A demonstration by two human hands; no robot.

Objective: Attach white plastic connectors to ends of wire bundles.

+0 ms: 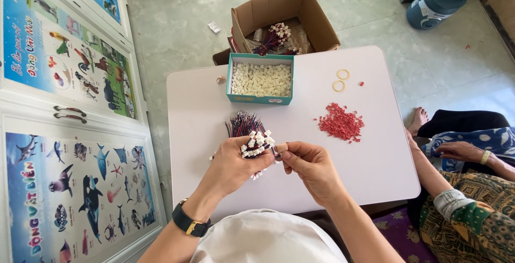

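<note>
- My left hand (233,163) has its grip clamped around a wire bundle (249,134), held just above the bench (370,161) on my side of the teal box (260,79); the white plugs face up.
- My right hand (311,169) pinches together at the bundle's right side, on one plug as far as I can tell; what sits between the fingertips is too small to make out.
- Risk, as I judge it: the bundle is thick, so a loosened left grip could let wires slip out and fan across the bench.
- A tug by my right hand could drag neighbouring wires along with it.
- The red pile (341,122), right of the box, lies loose; a sweep of my right arm would scatter it.
- Two rubber rings (340,80) sit right of the box, well apart from my hands.
- Open room: bare bench left of the box and near me.
- Another person's hand (456,150) rests past the bench's right edge, so room there is tight.
- A carton (316,19) stands on the floor behind the box.
</note>
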